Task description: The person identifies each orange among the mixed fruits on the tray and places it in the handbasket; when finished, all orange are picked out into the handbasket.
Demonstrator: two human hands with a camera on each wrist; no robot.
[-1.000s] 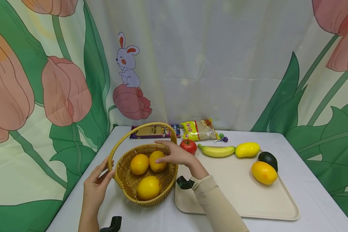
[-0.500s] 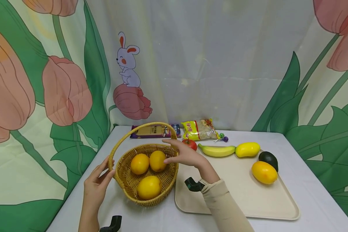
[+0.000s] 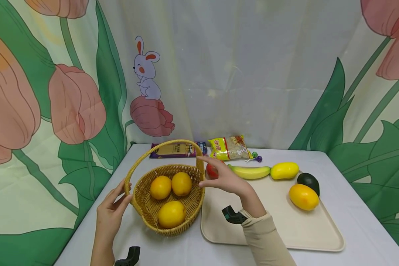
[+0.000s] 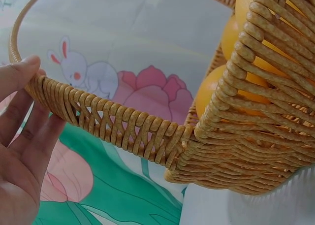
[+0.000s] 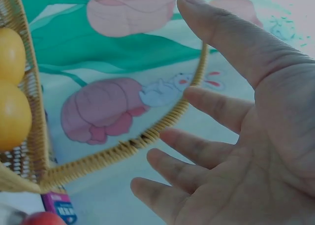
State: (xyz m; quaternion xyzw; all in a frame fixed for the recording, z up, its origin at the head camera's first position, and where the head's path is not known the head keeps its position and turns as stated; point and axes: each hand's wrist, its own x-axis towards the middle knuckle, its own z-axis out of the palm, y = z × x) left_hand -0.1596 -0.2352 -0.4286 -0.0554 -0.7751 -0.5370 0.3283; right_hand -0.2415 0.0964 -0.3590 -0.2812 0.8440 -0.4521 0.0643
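Note:
A wicker basket [image 3: 167,232] stands at the left of the table with two oranges [image 3: 160,187] and a larger yellow fruit [image 3: 171,214] inside. My left hand [image 3: 110,212] holds the left side of its arched handle [image 3: 179,141] between thumb and fingers. In the left wrist view the thumb [image 4: 24,70] lies over the woven handle and the other fingers are behind it. My right hand [image 3: 227,181] is at the handle's right side, fingers spread and thumb apart. The right wrist view shows its palm [image 5: 246,171] facing the handle, nothing held.
Right of the basket lies a beige tray [image 3: 269,225]. A red apple [image 3: 212,171], banana [image 3: 251,172], yellow mango [image 3: 284,170], avocado [image 3: 308,183] and orange-yellow fruit [image 3: 303,197] lie along its edges. Behind are a purple packet [image 3: 174,150], a yellow bag [image 3: 229,147] and lollipops [image 3: 257,158].
My right hand has moved right, from over the oranges to the basket's right side, now partly covering the apple. The left hand stays on the handle.

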